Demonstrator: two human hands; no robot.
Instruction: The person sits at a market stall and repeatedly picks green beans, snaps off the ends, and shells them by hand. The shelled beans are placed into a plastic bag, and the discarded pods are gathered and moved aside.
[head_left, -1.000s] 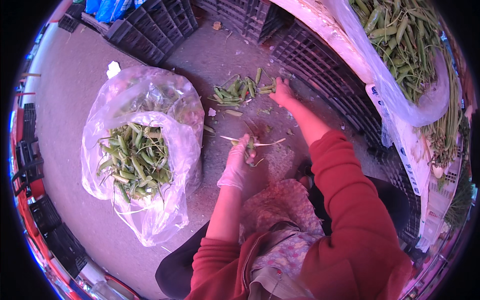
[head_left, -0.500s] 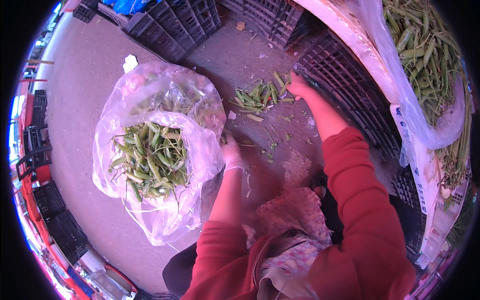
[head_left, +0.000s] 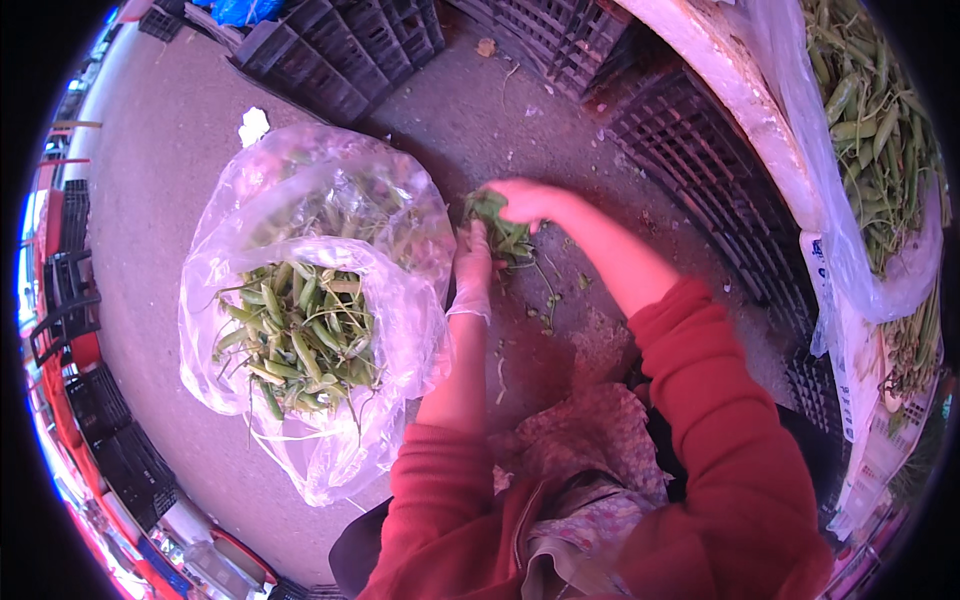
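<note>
A bunch of green pea pods is gathered between my two hands, low over the floor. My left hand, in a thin pale glove, presses against its left side with the fingers pointing away from me. From the right, my right hand curls over the top, its fingers partly hidden by the pods. Just left of my left hand stands a large clear plastic bag, its mouth folded open. Inside lies a heap of pea pods with stringy stems; more pods show blurred through the plastic.
Black plastic crates stand at the back and along the right. Beyond the right crate, a white foam box lined with plastic holds more pea pods. Small green scraps and a crumpled white piece lie on the floor.
My right hand has swept left from beside the right crate to my left hand, bringing the loose pods off the floor with it. My left hand has moved slightly away from me and turned toward them.
</note>
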